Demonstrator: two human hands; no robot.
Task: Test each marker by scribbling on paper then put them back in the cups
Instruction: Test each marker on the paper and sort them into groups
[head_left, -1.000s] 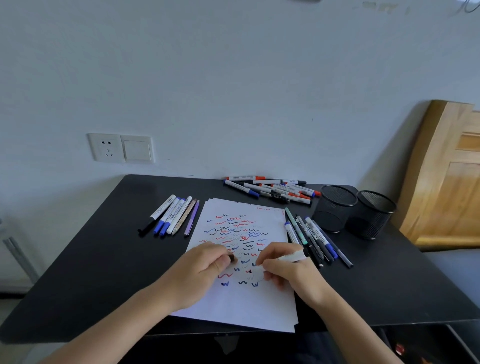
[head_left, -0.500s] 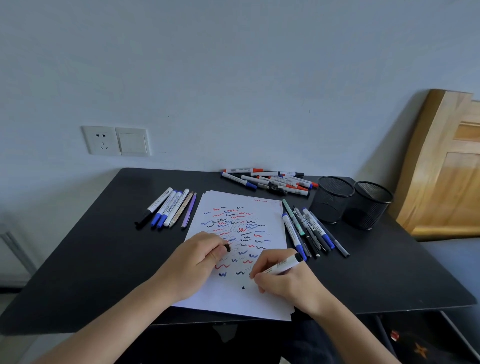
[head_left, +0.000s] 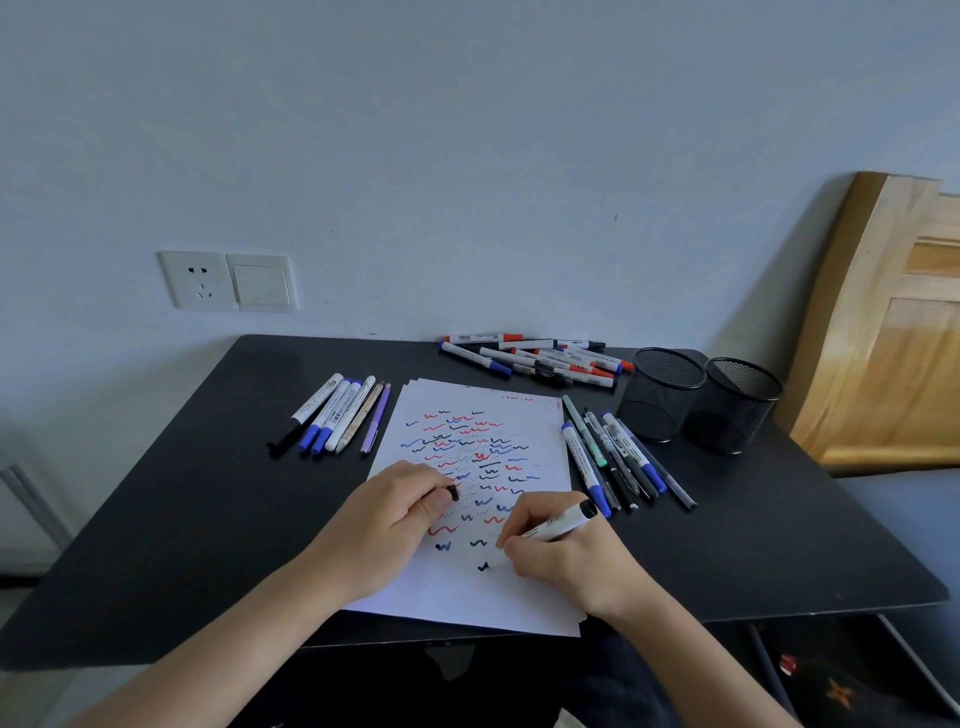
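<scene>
Your white-barrelled marker (head_left: 558, 522) lies on a slant, its long axis running from lower left to upper right. Its writing end points down at the paper (head_left: 467, 605) and its black rear end points up and away toward the row of markers (head_left: 618, 462) just right of the sheet. Your right hand (head_left: 563, 558) grips it in a writing hold, fingers curled round the lower barrel and thumb on top. The heel of the hand rests on the near right part of the sheet and the forearm comes in from the lower right. The tip itself is hidden behind your fingers, just beside a fresh black scribble (head_left: 484, 566) near the bottom of the squiggles. The barrel crosses the top of the hand and its rear end sticks out past the knuckles. Your left hand (head_left: 400, 512) rests knuckles-up on the left half of the paper, fingers curled in, pinching a small black cap (head_left: 453, 492) against the thumb (only its end shows). The two hands sit near each other, apart, with the marker to the right of the cap. The paper lies on a black table (head_left: 208, 493). Two black mesh cups (head_left: 660, 395) stand upright side by side at the right rear, well apart from your hands. Another row of markers (head_left: 332, 415) lies left of the sheet, and a loose pile of markers (head_left: 540, 358) lies by the wall behind it.
</scene>
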